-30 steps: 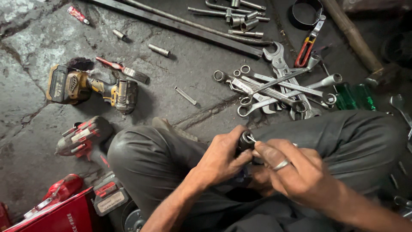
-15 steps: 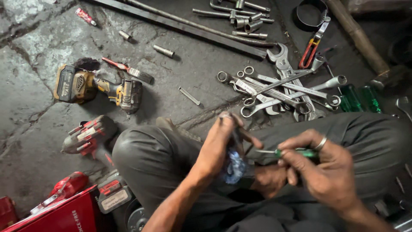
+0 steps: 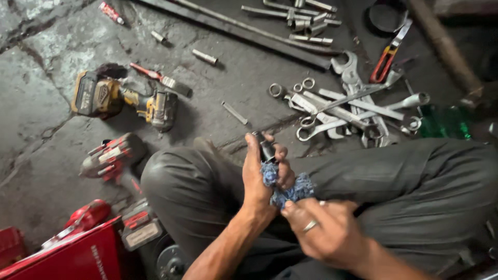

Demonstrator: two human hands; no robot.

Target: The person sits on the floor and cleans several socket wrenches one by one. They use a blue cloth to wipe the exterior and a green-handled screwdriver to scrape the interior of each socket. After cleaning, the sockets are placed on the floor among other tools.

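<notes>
My left hand (image 3: pixel 261 175) is closed around a small dark metal part (image 3: pixel 267 148) whose top pokes out above the fingers. A frayed blue rag (image 3: pixel 287 187) is bunched under and against that part. My right hand (image 3: pixel 320 229), with a ring on one finger, sits just below and grips the lower end of the rag. Both hands are over my lap, above my dark grey trousers (image 3: pixel 404 186). The lower half of the part is hidden by my fingers and the rag.
A pile of wrenches (image 3: pixel 346 110) lies on the stone floor ahead. A yellow cordless driver (image 3: pixel 124 99) and a red one (image 3: pixel 111 156) lie to the left, a red case (image 3: pixel 78 255) at bottom left. Long bars (image 3: pixel 249 30), sockets and red-handled pliers (image 3: pixel 386 58) lie at the top.
The green-handled screwdriver that my right hand held half a second ago is gone from view. The right hand has dropped lower onto the rag, and the left hand has raised the dark part upright.
</notes>
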